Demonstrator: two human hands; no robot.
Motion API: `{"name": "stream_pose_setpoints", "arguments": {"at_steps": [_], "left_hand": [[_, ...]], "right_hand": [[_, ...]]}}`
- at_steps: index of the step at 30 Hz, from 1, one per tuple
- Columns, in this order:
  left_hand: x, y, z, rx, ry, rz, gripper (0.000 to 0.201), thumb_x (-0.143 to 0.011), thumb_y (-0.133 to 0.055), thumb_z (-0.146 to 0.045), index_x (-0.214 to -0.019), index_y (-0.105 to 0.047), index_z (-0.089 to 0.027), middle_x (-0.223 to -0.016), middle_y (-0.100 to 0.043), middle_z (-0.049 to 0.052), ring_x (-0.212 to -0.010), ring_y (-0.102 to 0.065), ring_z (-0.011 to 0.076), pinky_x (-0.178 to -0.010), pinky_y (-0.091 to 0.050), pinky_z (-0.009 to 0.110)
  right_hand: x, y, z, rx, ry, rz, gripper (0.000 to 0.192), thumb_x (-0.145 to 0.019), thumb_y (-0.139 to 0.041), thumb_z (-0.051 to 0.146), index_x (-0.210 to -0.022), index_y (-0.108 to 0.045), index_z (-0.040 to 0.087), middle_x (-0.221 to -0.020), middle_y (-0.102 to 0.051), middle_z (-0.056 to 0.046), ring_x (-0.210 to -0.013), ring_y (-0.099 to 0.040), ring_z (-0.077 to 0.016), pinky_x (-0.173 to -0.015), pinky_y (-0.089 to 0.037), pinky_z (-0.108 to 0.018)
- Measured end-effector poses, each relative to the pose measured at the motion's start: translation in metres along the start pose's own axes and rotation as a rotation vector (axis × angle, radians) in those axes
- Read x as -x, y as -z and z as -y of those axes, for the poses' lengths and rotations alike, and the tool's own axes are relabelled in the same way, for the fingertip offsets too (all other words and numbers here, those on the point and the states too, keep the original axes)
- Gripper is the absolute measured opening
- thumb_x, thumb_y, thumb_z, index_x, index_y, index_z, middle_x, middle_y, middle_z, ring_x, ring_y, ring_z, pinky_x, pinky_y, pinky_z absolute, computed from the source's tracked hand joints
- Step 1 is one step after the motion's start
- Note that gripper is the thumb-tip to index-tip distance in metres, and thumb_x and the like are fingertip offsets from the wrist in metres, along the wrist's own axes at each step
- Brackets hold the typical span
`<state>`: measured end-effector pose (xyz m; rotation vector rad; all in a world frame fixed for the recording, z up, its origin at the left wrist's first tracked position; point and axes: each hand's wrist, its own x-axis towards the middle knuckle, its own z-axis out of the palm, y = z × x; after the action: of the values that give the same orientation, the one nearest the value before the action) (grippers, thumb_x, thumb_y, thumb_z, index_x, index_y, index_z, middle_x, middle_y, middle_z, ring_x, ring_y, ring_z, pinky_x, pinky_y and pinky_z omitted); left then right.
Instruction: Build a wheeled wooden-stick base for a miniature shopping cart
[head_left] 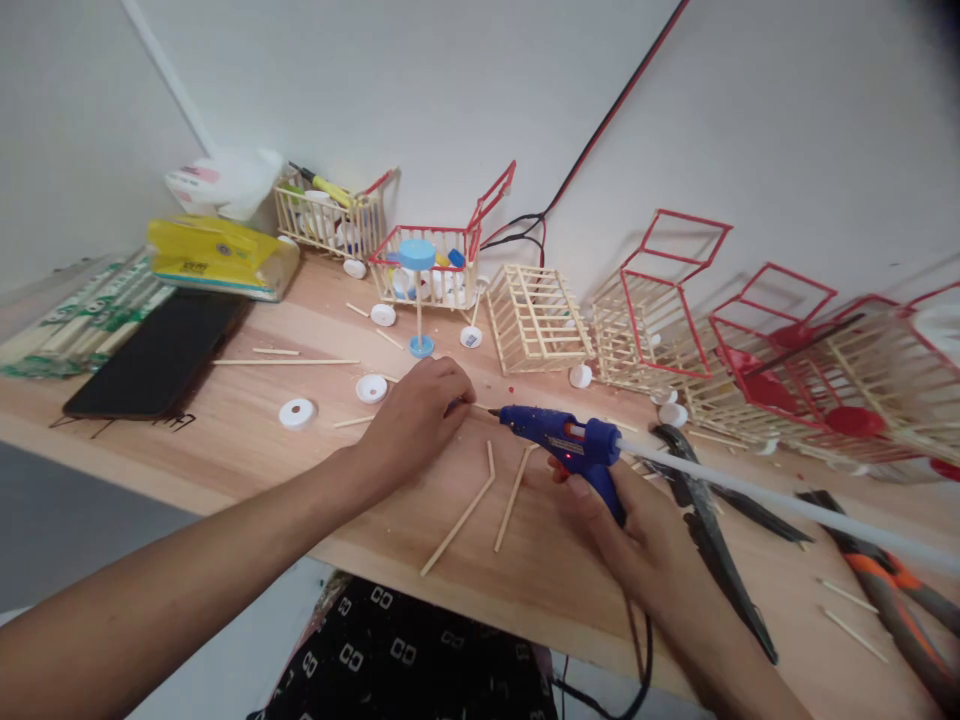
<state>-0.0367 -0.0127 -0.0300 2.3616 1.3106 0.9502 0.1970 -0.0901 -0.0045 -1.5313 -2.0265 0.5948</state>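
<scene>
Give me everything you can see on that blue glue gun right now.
The glue gun is small, blue plastic, with a reddish trigger and a small red light on its body. The right hand grips its handle above the wooden table. Its nozzle points left toward the left hand, tip close to those fingertips. A long white glue stick juts from the back.

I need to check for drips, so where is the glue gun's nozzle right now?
In the head view, the blue glue gun sits mid-table in the right hand, its nozzle pointing left, close to the left hand.
</scene>
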Motion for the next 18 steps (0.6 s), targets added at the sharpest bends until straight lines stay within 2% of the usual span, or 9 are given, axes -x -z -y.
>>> {"name": "stream_pose_setpoints", "arguments": {"at_steps": [7, 11, 14, 16, 18], "left_hand": [[0.0002, -0.0010, 0.0023, 0.003, -0.010, 0.001, 0.011, -0.082, -0.054, -0.008, -0.077, -0.057, -0.017, -0.086, -0.060, 0.003, -0.088, -0.055, 0.0183, -0.079, -0.043, 0.033], [0.0008, -0.0025, 0.0029, 0.002, -0.023, -0.008, 0.011, -0.081, -0.055, -0.007, -0.077, -0.058, -0.017, -0.086, -0.060, 0.003, -0.087, -0.054, 0.0177, -0.079, -0.043, 0.032], [0.0007, -0.0027, 0.0031, 0.005, -0.014, -0.006, 0.012, -0.081, -0.054, -0.006, -0.077, -0.057, -0.017, -0.085, -0.060, 0.002, -0.087, -0.054, 0.0176, -0.079, -0.043, 0.032], [0.0005, -0.0024, 0.0032, 0.008, -0.010, -0.003, 0.012, -0.080, -0.054, -0.006, -0.077, -0.057, -0.017, -0.086, -0.060, 0.003, -0.088, -0.054, 0.0178, -0.080, -0.043, 0.032], [0.0005, -0.0021, 0.0032, 0.011, -0.011, -0.002, 0.012, -0.080, -0.054, -0.006, -0.077, -0.058, -0.017, -0.086, -0.060, 0.003, -0.088, -0.054, 0.0180, -0.080, -0.043, 0.032]], "right_hand": [[-0.0086, 0.0071, 0.0053, 0.017, -0.022, 0.056, 0.029, -0.094, -0.040, 0.043, -0.096, -0.060, 0.021, -0.079, -0.066, -0.004, -0.074, -0.062, -0.0198, -0.068, -0.048, -0.028], [-0.0064, 0.0046, 0.0050, -0.051, -0.078, 0.027, 0.032, -0.095, -0.039, 0.043, -0.106, -0.061, 0.022, -0.089, -0.068, -0.005, -0.078, -0.063, -0.0201, -0.070, -0.048, -0.029], [-0.0031, 0.0043, 0.0058, -0.082, -0.105, -0.013, 0.034, -0.096, -0.038, 0.043, -0.109, -0.062, 0.023, -0.099, -0.068, -0.006, -0.089, -0.063, -0.0220, -0.076, -0.049, -0.030], [-0.0025, 0.0046, 0.0063, -0.080, -0.099, -0.028, 0.035, -0.096, -0.037, 0.044, -0.107, -0.063, 0.023, -0.095, -0.068, -0.007, -0.092, -0.062, -0.0234, -0.079, -0.049, -0.031], [-0.0035, 0.0047, 0.0057, -0.070, -0.090, -0.025, 0.036, -0.096, -0.036, 0.045, -0.104, -0.063, 0.022, -0.084, -0.066, -0.006, -0.088, -0.062, -0.0231, -0.078, -0.048, -0.031]]}}
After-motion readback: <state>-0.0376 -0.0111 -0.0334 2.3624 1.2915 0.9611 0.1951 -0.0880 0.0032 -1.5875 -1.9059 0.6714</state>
